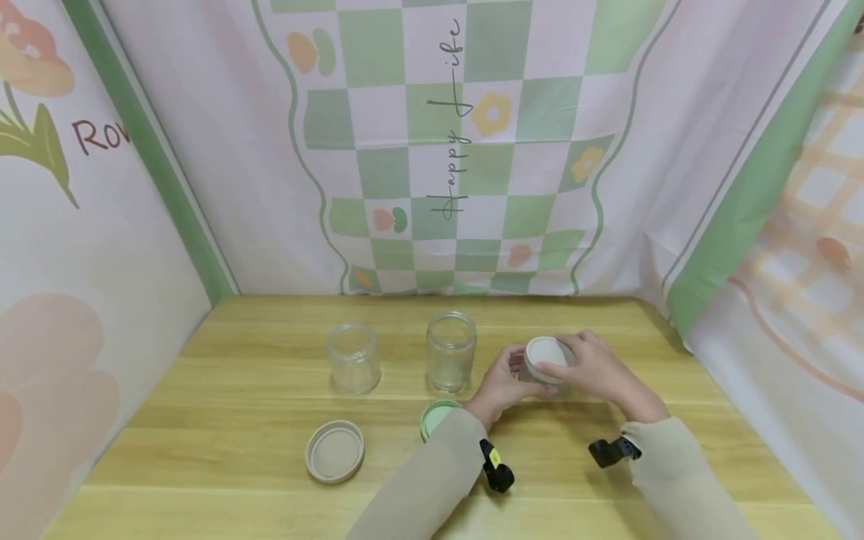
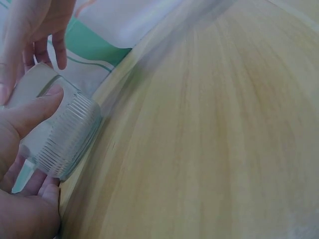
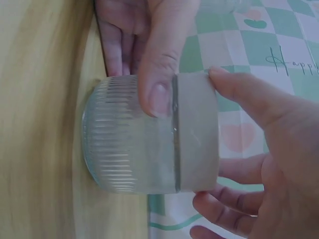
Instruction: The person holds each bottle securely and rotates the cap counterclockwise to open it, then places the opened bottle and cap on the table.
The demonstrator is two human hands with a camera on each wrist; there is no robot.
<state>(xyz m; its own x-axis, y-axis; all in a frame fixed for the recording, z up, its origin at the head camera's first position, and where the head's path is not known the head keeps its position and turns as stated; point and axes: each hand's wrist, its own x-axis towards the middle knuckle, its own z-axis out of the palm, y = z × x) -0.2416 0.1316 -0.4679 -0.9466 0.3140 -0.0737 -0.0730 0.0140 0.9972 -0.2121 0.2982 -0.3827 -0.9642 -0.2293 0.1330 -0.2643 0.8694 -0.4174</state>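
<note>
A ribbed clear glass jar [image 3: 129, 139] stands on the right side of the table with a pale off-white lid [image 1: 548, 351] over its mouth. My left hand [image 1: 499, 386] grips the jar's body, its thumb lying across the glass just below the lid. From the other side my right hand [image 1: 597, 364] holds the lid by its edge, thumb and fingers spread around the rim. In the right wrist view the lid sits level against the jar's neck, with a thin dark line between them.
Left of my hands stand a tall open glass jar [image 1: 451, 352] and a shorter open one [image 1: 354, 360]. A green lid [image 1: 439, 417] lies partly behind my left sleeve, and a beige lid [image 1: 335, 451] lies nearer the front. Printed curtains [image 1: 432, 150] border the wooden table [image 1: 236, 420].
</note>
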